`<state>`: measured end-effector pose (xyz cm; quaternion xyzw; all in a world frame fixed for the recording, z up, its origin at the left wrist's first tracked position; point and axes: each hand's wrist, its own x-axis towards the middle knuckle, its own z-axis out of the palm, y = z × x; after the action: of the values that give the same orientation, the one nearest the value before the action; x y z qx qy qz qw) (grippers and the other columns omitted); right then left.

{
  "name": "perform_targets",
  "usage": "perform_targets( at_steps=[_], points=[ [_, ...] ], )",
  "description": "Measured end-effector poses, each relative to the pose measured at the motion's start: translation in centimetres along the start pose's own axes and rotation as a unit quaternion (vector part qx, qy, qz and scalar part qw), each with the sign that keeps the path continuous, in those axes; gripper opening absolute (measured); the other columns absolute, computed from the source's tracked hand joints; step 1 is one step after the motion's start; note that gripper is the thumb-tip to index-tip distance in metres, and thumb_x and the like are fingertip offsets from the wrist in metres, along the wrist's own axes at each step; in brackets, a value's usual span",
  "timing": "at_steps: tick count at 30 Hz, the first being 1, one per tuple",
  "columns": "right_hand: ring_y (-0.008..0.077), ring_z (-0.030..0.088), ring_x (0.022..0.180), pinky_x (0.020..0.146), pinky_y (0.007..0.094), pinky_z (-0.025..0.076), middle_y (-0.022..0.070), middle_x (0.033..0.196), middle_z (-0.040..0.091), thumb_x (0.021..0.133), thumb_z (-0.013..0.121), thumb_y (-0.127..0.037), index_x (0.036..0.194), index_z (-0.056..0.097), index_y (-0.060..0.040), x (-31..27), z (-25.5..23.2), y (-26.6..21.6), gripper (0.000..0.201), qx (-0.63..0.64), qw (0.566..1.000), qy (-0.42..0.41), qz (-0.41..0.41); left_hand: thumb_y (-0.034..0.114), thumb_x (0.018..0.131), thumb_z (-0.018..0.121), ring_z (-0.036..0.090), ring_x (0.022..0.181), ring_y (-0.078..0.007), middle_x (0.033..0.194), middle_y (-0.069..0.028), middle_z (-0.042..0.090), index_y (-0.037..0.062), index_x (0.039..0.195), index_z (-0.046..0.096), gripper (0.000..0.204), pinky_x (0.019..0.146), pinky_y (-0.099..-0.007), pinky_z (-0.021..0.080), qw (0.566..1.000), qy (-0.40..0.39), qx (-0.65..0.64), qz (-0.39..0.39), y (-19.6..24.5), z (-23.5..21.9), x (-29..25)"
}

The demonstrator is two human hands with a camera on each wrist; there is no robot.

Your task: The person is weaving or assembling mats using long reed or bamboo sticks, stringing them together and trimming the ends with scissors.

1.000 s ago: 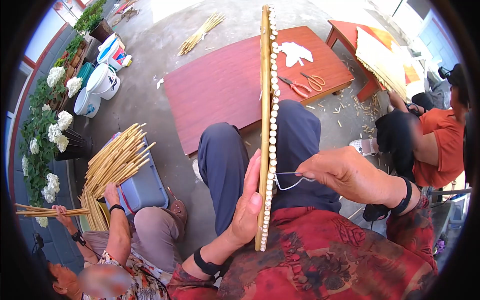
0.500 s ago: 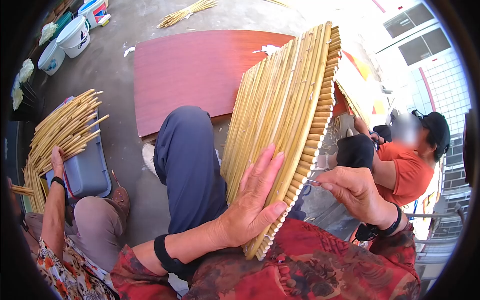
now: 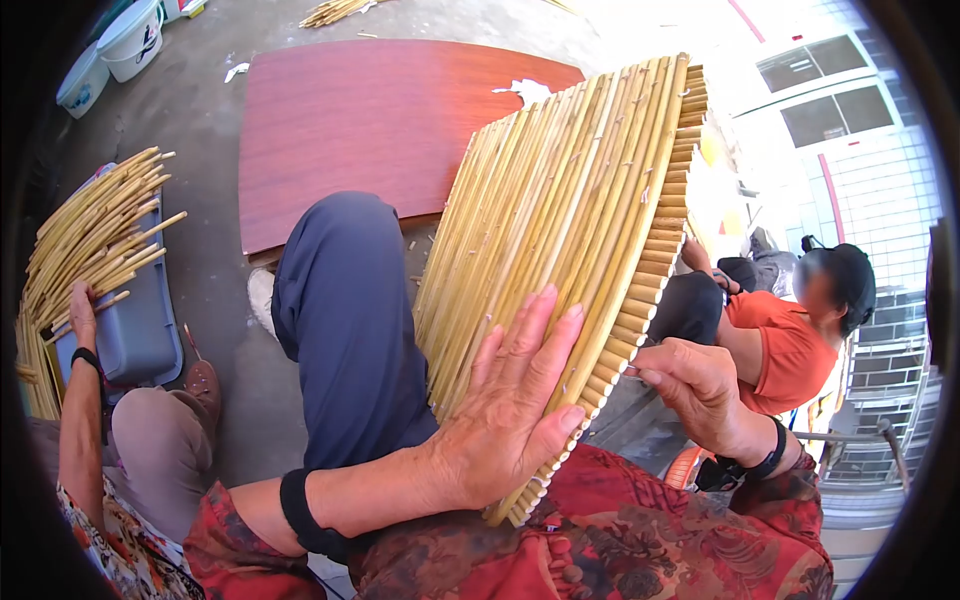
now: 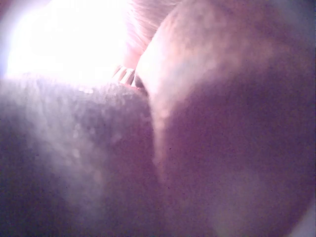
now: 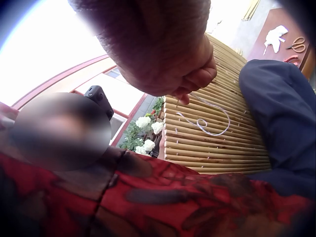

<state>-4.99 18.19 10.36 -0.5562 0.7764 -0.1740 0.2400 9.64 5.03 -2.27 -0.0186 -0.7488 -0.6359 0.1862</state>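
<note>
A mat of thin reed stalks [image 3: 540,200] stands tilted against my lap, its row of cut ends facing right. My left hand [image 3: 500,420] lies flat against its near face, fingers spread and thumb by the cut-end edge. On the other side, my right hand [image 3: 700,390] pinches a needle [image 3: 631,371], mostly hidden by the fingers, close to the stalk ends. From the right wrist view, a loop of white thread [image 5: 228,123] hangs across the mat beside the curled right hand. Small white stitches dot the stalks. The left wrist view is mostly blurred by skin and glare.
Ahead is a low red table [image 3: 370,130] with a white cloth [image 3: 525,92]; pliers and scissors [image 5: 297,45] lie on it. Left, another person's hand [image 3: 83,308] holds loose stalks over a blue-grey bin [image 3: 150,330]. A person in orange [image 3: 790,350] sits at right.
The mat has turned from edge-on to show its broad face. My left hand now lies across that face, and the right hand with the needle has come close to the cut ends.
</note>
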Motion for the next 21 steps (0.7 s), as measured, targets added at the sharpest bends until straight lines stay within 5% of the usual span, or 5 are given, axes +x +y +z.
perform_targets(
  at_steps=[21],
  points=[
    [0.0246, 0.062, 0.068, 0.057, 0.028, 0.048, 0.0121, 0.078, 0.062, 0.079, 0.062, 0.002, 0.096, 0.059, -0.0005, 0.8, 1.3, 1.5, 0.018, 0.0, 0.997, 0.031, -0.067, 0.027, 0.089, 0.04, 0.006, 0.136, -0.0362, 0.146, -0.0218, 0.004, 0.0045, 0.142, 0.009, 0.066, 0.106, -0.0517, 0.006, 0.999, -0.005, -0.039, -0.008, -0.3, -0.2, 0.1]
  ],
)
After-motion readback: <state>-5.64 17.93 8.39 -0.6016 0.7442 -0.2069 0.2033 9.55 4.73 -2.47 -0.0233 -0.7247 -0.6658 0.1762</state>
